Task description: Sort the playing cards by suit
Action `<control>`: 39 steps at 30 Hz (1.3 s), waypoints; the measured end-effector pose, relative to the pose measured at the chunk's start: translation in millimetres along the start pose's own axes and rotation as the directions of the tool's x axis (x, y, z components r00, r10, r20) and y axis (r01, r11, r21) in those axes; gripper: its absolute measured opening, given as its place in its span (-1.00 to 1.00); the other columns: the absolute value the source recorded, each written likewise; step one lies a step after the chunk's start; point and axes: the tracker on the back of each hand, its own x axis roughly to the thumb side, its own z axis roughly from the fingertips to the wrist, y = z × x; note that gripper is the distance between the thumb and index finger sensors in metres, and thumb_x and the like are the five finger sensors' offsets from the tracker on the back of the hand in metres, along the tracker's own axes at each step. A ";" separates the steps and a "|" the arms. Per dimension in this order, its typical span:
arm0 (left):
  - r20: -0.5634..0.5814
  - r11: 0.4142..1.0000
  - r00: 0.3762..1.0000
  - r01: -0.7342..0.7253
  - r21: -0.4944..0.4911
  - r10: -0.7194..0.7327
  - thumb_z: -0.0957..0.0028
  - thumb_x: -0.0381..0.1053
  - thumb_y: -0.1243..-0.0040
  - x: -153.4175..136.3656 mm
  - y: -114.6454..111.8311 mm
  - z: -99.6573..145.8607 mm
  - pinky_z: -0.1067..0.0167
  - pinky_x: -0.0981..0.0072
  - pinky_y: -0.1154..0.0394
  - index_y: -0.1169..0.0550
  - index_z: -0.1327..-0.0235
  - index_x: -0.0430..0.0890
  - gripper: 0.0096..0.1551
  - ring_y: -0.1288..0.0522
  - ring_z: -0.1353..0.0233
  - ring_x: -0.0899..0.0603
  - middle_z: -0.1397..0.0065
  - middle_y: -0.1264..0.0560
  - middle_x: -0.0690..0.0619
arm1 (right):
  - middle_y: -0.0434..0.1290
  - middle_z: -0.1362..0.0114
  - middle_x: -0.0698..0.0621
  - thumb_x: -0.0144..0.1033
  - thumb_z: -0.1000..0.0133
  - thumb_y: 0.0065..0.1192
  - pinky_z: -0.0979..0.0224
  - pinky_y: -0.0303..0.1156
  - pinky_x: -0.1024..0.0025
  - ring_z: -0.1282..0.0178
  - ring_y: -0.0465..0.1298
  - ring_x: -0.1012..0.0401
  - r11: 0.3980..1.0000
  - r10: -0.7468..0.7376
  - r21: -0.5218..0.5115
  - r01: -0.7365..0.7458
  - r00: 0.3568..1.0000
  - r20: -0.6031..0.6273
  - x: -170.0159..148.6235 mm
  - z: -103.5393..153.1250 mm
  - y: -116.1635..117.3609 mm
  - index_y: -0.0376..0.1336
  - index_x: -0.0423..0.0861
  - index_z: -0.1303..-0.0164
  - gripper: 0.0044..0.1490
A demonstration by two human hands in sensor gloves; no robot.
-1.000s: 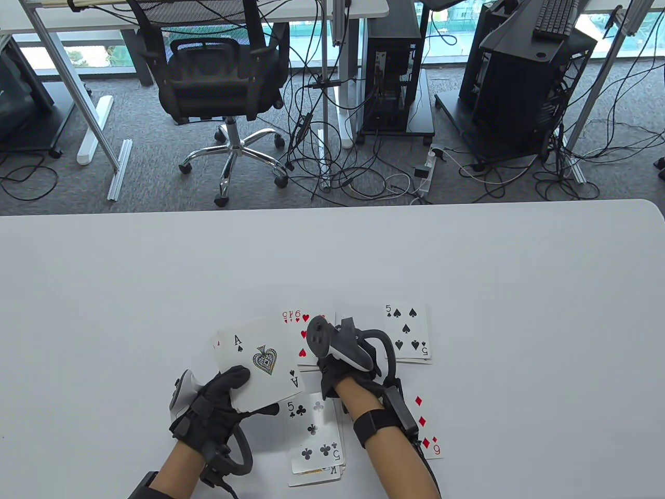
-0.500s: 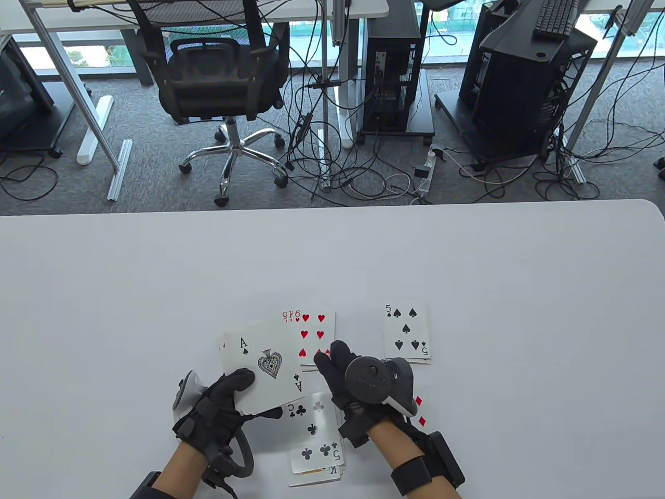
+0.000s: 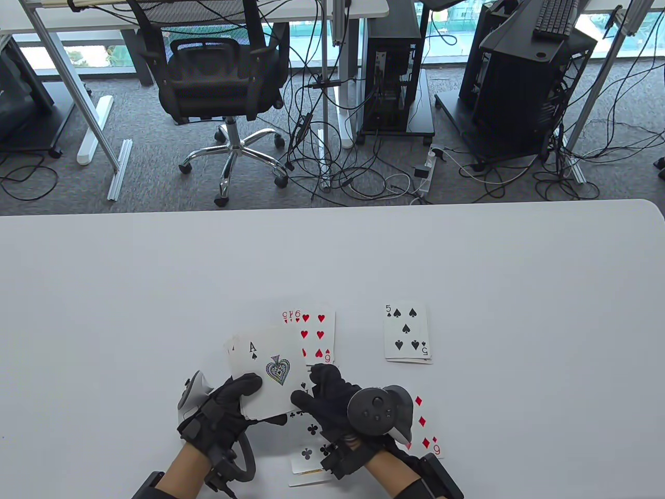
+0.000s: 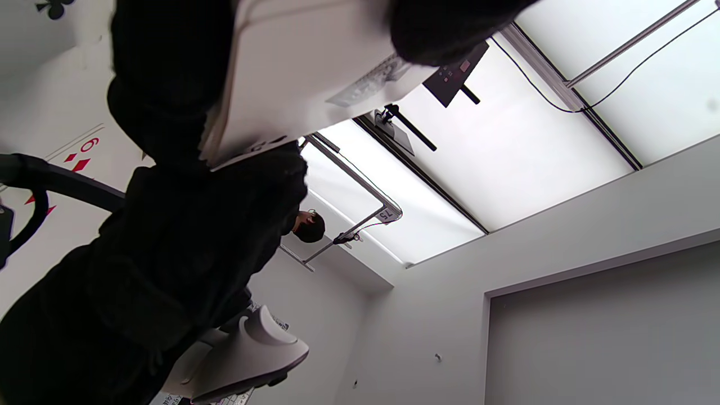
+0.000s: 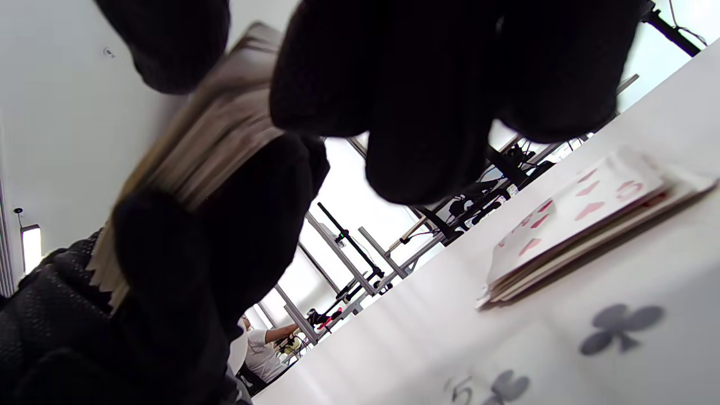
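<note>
Ace of spades [image 3: 274, 368] tops the deck gripped by left hand [image 3: 221, 416]; right hand [image 3: 332, 403] pinches its corner (spade pile [image 3: 407, 332] next, likely).

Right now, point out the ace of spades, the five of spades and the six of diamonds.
ace of spades [image 3: 274, 370], table view, on its central spade emblem.
five of spades [image 3: 406, 328], table view, on the middle pip.
six of diamonds [image 3: 427, 426], table view, on its bare white face beside the pips.

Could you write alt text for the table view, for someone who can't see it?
Two gloved hands meet over a held deck topped by the ace of spades. Face-up piles surround them: hearts, spades, clubs, diamonds.
</note>
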 end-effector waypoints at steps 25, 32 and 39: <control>0.008 0.998 1.000 0.012 -0.054 -0.011 -0.35 0.06 -0.04 -4.3 -5.6 -6.6 -0.14 -0.08 -0.56 -0.09 -0.61 0.01 -0.36 -0.38 -0.47 -0.36 -0.64 -0.22 -0.06 | 0.59 0.34 -0.01 -0.35 -0.23 -0.01 0.07 0.58 0.03 0.37 0.66 0.06 0.985 -0.168 -0.049 0.164 0.980 -0.107 -6.0 0.7 -4.1 0.30 -0.55 0.02 -0.48; 0.021 0.999 1.000 -0.006 -0.051 0.007 -0.35 0.06 -0.03 -3.1 -6.6 -6.4 -0.14 -0.06 -0.57 -0.10 -0.61 0.01 -0.36 -0.39 -0.47 -0.35 -0.64 -0.23 -0.06 | 0.59 0.34 -0.01 -0.35 -0.23 -0.01 0.07 0.58 0.04 0.37 0.65 0.06 0.973 -0.219 -0.114 0.202 0.961 -0.171 -16.6 -6.2 -25.3 0.30 -0.54 0.01 -0.48; 0.040 0.999 0.999 -0.010 -0.036 0.012 -0.36 0.06 -0.02 -0.7 -5.5 -5.5 -0.13 -0.05 -0.57 -0.10 -0.61 0.01 -0.36 -0.40 -0.46 -0.35 -0.63 -0.23 -0.06 | 0.59 0.37 0.01 -0.36 -0.22 0.01 0.08 0.58 0.04 0.41 0.65 0.08 0.948 -0.262 -0.248 0.201 0.934 -0.243 -41.0 -10.6 -69.2 0.31 -0.54 0.03 -0.50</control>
